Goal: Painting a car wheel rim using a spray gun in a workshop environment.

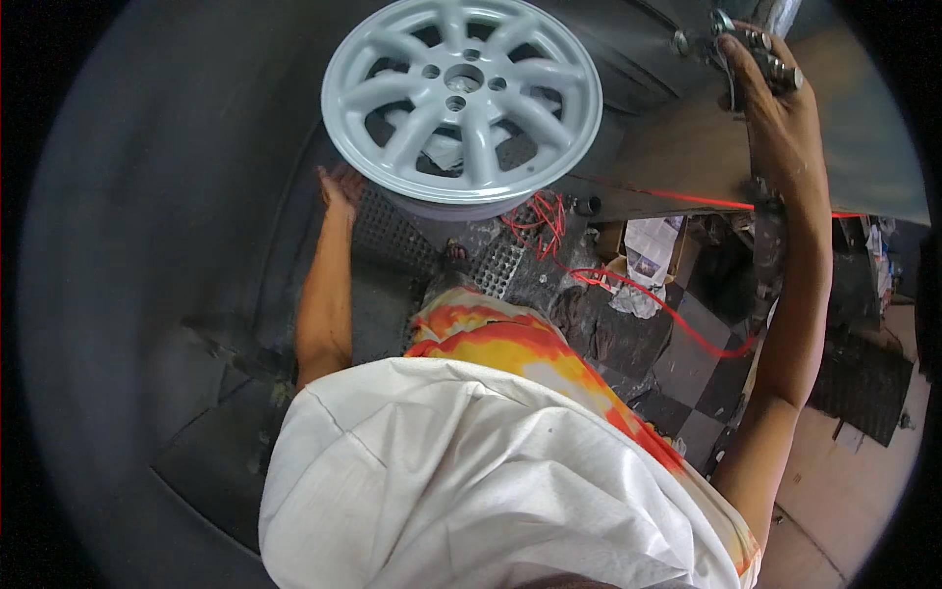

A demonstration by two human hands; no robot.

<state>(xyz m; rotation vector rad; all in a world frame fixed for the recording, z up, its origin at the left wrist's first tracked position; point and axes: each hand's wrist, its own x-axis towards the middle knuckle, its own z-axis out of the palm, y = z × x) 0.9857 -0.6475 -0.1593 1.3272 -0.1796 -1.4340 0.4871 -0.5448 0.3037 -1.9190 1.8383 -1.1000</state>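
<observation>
A light grey-white alloy wheel (pixel 422 133) with several spokes hangs or rests face up at the top centre; its support is hidden. Beside its lower left edge is my left hand (pixel 340 185), palm turned up and fingers spread, partly behind the rim. Whether it touches the wheel I cannot tell. Held high at the upper right, my right hand (pixel 775 93) is wrapped round a metal spray gun (pixel 751 44). The gun's nozzle faces left toward the wheel, with a gap between them.
A red hose (pixel 687 329) runs across the floor to my right arm, with a tangle of red line (pixel 540 221) under the wheel. Right of that stand a cardboard box (pixel 610 240) and newspaper (pixel 653 245). A perforated mat (pixel 497 270) lies near my feet. Dark sheeting (pixel 177 196) fills the left.
</observation>
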